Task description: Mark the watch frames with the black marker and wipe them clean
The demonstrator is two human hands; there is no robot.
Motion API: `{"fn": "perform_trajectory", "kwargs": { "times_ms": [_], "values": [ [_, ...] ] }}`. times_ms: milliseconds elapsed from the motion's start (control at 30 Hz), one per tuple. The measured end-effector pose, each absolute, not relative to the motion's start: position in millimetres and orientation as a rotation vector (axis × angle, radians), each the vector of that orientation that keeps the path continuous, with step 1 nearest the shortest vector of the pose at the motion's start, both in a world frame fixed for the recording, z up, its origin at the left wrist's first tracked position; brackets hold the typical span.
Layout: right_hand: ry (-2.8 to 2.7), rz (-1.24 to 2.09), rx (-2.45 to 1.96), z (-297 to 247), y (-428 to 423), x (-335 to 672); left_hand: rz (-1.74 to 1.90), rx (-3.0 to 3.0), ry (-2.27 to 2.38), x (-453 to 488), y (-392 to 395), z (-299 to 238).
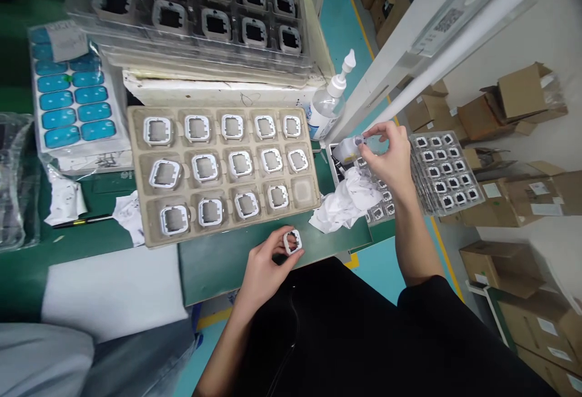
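Observation:
My left hand pinches a small white square plastic frame by its sides, just in front of the tray's lower right corner. A beige moulded tray in front of me holds similar white frames in its pockets; the pocket at its lower right corner has no frame. My right hand reaches to the right, thumb and fingers closed on the end of a small whitish translucent container. Its exact kind is unclear. Crumpled white paper lies just below that container.
A pump bottle stands behind the tray's right corner. Stacked clear trays of frames rise at the back. Left are a pack of blue pieces and a pen. A person's grey sleeve shows lower left. More stacked trays stand right.

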State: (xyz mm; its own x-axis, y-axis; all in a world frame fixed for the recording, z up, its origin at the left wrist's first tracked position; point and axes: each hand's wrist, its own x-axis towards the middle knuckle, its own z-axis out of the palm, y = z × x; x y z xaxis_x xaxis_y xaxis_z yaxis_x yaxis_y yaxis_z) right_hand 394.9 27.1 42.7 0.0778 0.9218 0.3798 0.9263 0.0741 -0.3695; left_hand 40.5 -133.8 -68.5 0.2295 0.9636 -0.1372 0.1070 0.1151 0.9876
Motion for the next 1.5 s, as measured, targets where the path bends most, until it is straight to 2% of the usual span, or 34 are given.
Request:
{"fn": "perform_trajectory", "kwargs": {
  "times_ms": [267, 1500],
  "values": [
    [-1.883, 0.082, -1.874, 45.7, 37.2, 397.4, 0.912, 1.31, 1.164, 41.4, -135.0, -71.5],
    [-1.895, 0.08, -1.857, 50.5, 41.8, 401.6, 0.917, 1.286, 1.133, 42.1, -133.6, -70.6]
  ]
}}
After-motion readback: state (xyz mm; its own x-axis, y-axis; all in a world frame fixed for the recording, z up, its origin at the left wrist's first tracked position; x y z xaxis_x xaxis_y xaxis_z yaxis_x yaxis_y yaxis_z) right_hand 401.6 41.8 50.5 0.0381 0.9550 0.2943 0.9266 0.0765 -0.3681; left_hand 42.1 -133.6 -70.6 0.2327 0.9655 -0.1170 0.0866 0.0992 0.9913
